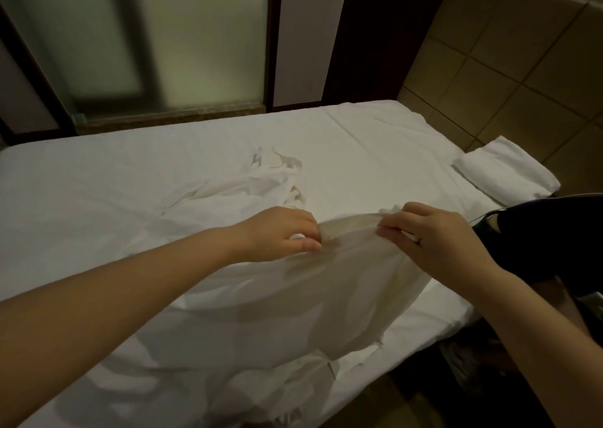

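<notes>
Your left hand (280, 231) and right hand (437, 235) pinch the thin white cloth (293, 293) above the white-covered mattress (375, 140), probably to straighten its edge.

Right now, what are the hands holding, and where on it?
The left hand and right hand each pinch the white cloth at its lifted top edge, apart; the rest lies on the bed.
</notes>
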`<act>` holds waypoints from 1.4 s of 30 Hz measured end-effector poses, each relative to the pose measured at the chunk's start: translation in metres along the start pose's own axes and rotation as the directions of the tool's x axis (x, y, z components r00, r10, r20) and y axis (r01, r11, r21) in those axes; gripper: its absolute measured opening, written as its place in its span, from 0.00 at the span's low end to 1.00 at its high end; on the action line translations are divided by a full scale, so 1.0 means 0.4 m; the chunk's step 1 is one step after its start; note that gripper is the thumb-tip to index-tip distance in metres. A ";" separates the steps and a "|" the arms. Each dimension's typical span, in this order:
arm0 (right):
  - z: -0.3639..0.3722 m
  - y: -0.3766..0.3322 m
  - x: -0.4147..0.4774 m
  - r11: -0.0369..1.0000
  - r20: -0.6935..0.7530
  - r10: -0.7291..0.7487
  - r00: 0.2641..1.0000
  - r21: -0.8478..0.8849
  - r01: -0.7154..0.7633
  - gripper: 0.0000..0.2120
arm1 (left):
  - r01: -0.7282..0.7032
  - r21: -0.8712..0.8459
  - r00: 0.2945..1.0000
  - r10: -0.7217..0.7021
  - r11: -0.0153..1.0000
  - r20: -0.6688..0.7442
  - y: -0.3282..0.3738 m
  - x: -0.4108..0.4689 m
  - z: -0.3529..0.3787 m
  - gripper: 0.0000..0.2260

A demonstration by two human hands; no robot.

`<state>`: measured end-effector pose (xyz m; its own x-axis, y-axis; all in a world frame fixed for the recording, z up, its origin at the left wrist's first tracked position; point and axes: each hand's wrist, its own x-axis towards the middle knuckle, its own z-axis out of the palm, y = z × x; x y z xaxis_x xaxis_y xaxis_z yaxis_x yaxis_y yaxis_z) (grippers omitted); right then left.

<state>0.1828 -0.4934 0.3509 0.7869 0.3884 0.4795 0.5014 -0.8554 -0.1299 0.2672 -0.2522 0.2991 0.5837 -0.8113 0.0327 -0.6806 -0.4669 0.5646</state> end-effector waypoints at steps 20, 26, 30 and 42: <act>-0.018 0.009 -0.033 0.999 -0.020 0.033 0.999 -0.012 -0.033 0.19 | -0.015 -0.207 0.998 0.003 0.978 -0.059 0.002 0.025 0.025 0.09; -0.018 0.002 -0.029 0.998 -0.020 0.039 0.999 -0.044 -0.040 0.18 | -0.162 0.153 0.986 0.168 0.975 -0.024 -0.024 0.010 0.039 0.16; -0.048 0.009 -0.015 0.996 -0.053 0.084 0.995 0.036 -0.083 0.20 | -0.082 0.038 0.993 0.085 0.996 -0.078 -0.025 0.002 0.041 0.14; -0.073 -0.021 -0.055 0.973 -0.002 -0.209 0.978 -0.103 0.207 0.23 | -0.073 0.019 0.996 0.073 0.997 -0.052 0.012 0.074 -0.013 0.04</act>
<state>0.1506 -0.5050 0.3668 0.6641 0.5575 0.4981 0.6141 -0.7868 0.0620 0.2835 -0.2766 0.3072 0.5546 -0.8238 0.1172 -0.7292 -0.4134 0.5453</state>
